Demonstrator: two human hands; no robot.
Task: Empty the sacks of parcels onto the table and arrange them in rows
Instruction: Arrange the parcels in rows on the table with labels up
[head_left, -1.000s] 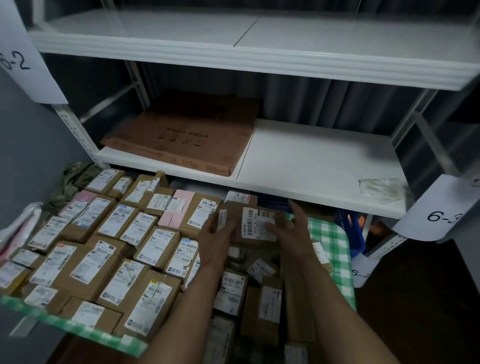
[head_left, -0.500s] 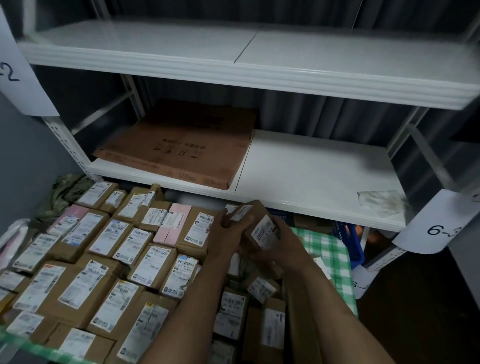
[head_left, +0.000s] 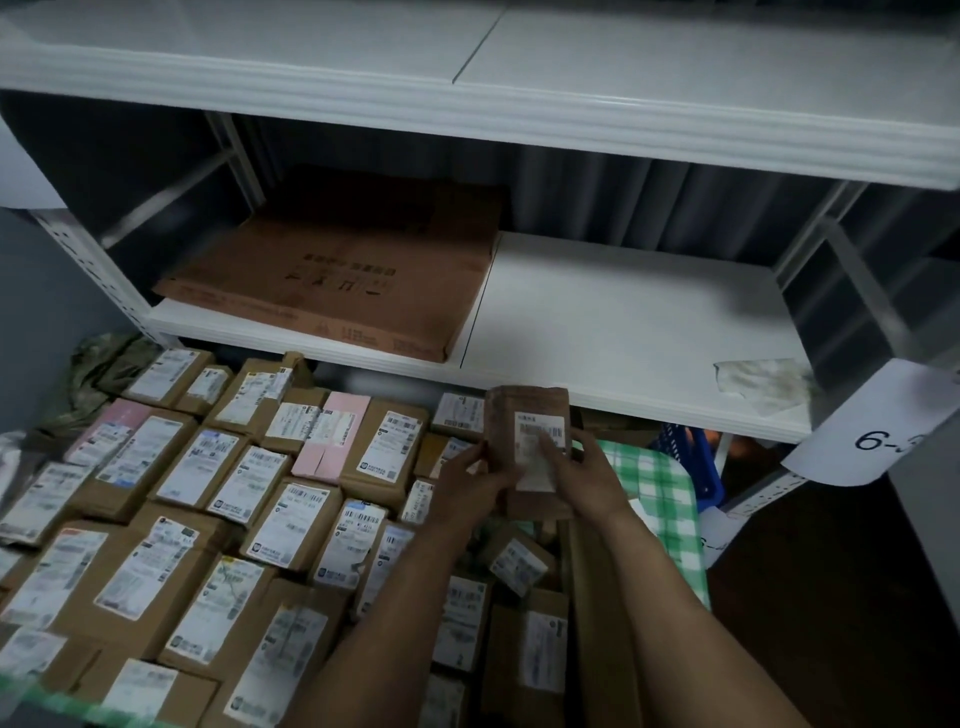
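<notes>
Matt brown paper parcel (head_left: 527, 452), white label; checked cloth table (head_left: 657, 483).

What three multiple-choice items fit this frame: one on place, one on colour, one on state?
1. Where does the big flat carton lie? A on the lower shelf; B on the floor; C in a sack.
2. What colour is the checked cloth? A red; B green; C blue.
3. How is the small brown parcel held? A lying in a row; B by one hand; C upright, by both hands.

Answers: 1 A, it rests on the left half of the white shelf board. 2 B, green and white checks show beside the right hand. 3 C, the left hand and right hand grip its sides, label towards the camera.
</notes>
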